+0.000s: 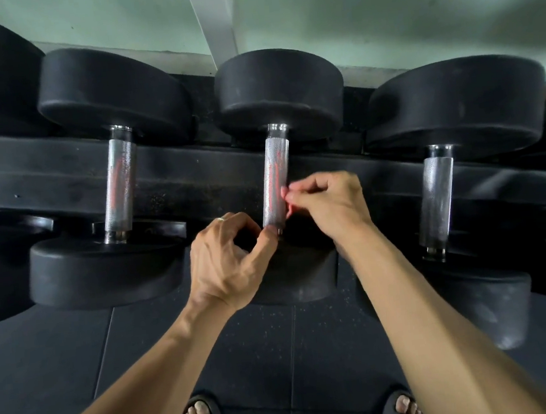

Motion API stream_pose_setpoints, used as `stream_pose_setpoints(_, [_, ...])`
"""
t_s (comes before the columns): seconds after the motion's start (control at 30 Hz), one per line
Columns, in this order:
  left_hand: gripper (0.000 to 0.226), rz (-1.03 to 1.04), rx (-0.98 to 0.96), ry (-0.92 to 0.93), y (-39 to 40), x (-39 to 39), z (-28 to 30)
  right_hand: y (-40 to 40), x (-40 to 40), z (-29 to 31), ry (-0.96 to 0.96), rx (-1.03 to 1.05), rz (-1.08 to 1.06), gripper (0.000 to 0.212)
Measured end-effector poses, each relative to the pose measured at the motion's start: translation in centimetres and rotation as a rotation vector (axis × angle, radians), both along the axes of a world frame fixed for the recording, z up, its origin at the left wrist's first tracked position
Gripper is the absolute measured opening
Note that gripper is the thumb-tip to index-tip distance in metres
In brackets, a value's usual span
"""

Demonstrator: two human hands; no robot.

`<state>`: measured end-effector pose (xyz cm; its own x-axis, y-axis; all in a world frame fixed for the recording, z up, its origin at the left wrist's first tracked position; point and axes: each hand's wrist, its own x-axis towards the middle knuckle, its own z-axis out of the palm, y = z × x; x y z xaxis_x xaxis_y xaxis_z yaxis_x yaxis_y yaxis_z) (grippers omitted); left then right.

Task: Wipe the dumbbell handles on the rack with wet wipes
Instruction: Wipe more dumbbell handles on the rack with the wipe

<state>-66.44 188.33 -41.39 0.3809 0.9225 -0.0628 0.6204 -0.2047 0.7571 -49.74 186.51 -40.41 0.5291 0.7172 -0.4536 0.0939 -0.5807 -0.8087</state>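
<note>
Head view: both curled hands, left hand (227, 261) and right hand (326, 206), touch the red-streaked knurled handle (274, 186).

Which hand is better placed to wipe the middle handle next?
Probably right. The right hand has its curled fingertips beside the middle dumbbell handle at mid-length. The left hand touches only its lower end. No wet wipe is visible.

This is a gym, probably its free-weights corner. Heavy black dumbbells (283, 132) with knurled steel handles lie in a row on a dark rack (195, 177), the floor (312, 353) is of black speckled rubber tiles (typical for such places), and behind is a pale green wall (379, 13).
</note>
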Motion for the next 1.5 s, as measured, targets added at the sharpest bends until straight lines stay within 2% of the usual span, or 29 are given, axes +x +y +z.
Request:
stream_pose_setpoints(0.1, [0.044, -0.003, 0.001, -0.003, 0.1, -0.1, -0.2, 0.9, 0.2, -0.2, 0.034, 0.042, -0.076, 0.009])
stream_pose_setpoints(0.23, [0.044, -0.002, 0.002, -0.002, 0.1, 0.0, 0.0, -1.4, 0.1, -0.2, -0.121, -0.224, 0.270, 0.008])
stream_pose_setpoints(0.27, [0.044, 0.001, 0.000, -0.002, 0.0, 0.1, 0.0, -1.5, 0.2, -0.2, -0.128, -0.244, 0.297, 0.007])
stream_pose_setpoints(0.43, [0.047, 0.005, -0.005, -0.002, 0.1, 0.0, -0.1, 0.6, 0.7, 0.2, -0.006, -0.073, 0.016, 0.009])
stream_pose_setpoints(0.6, [0.048, 0.012, -0.005, -0.002, 0.0, 0.1, 0.1, -1.5, -0.1, 0.2, -0.070, -0.225, 0.216, 0.007])
stream_pose_setpoints(0.8, [0.053, 0.008, -0.012, -0.003, 0.0, 0.1, 0.1, 2.0, 0.6, -0.6, 0.133, 0.065, -0.170, 0.024])
stream_pose_setpoints(0.9, [0.052, 0.011, -0.011, -0.002, 0.1, 0.1, 0.2, 0.3, 0.3, -0.2, 0.233, 0.006, -0.106, 0.022])
stream_pose_setpoints(0.97, [0.052, 0.008, -0.006, -0.001, 0.0, 0.2, 0.3, -1.1, 0.3, 0.2, 0.175, -0.100, 0.040, 0.020])
stream_pose_setpoints(1.0, [0.053, 0.007, -0.005, 0.002, 0.0, 0.2, 0.2, -1.0, 0.4, 0.3, 0.165, -0.097, 0.040, 0.020])
stream_pose_setpoints(1.03, [0.053, 0.005, -0.005, 0.002, 0.0, 0.2, 0.2, -0.4, 0.5, 0.3, 0.190, -0.055, -0.020, 0.020])
stream_pose_setpoints(1.13, [0.052, 0.004, 0.001, -0.003, 0.1, 0.1, 0.1, 3.2, 0.8, -0.2, 0.426, 0.189, -0.346, 0.023])
stream_pose_setpoints(1.2, [0.051, 0.002, -0.003, -0.001, 0.1, 0.1, 0.0, 4.5, 0.8, -0.9, 0.523, 0.272, -0.461, 0.026])
stream_pose_setpoints(1.27, [0.049, 0.005, -0.007, 0.003, 0.1, 0.1, 0.1, 3.6, 0.6, -1.2, 0.553, 0.241, -0.432, 0.027])
stream_pose_setpoints(1.33, [0.048, 0.007, -0.006, -0.001, 0.0, 0.2, 0.2, 1.9, 0.4, -1.0, 0.523, 0.160, -0.316, 0.027])
stream_pose_setpoints(1.4, [0.047, 0.009, -0.007, -0.007, 0.0, 0.2, 0.3, 2.1, 0.5, -0.8, 0.488, 0.163, -0.274, 0.028])
stream_pose_setpoints(1.5, [0.048, 0.008, -0.004, -0.010, 0.1, 0.0, 0.1, 5.1, 1.1, -0.8, 0.534, 0.293, -0.472, 0.024])
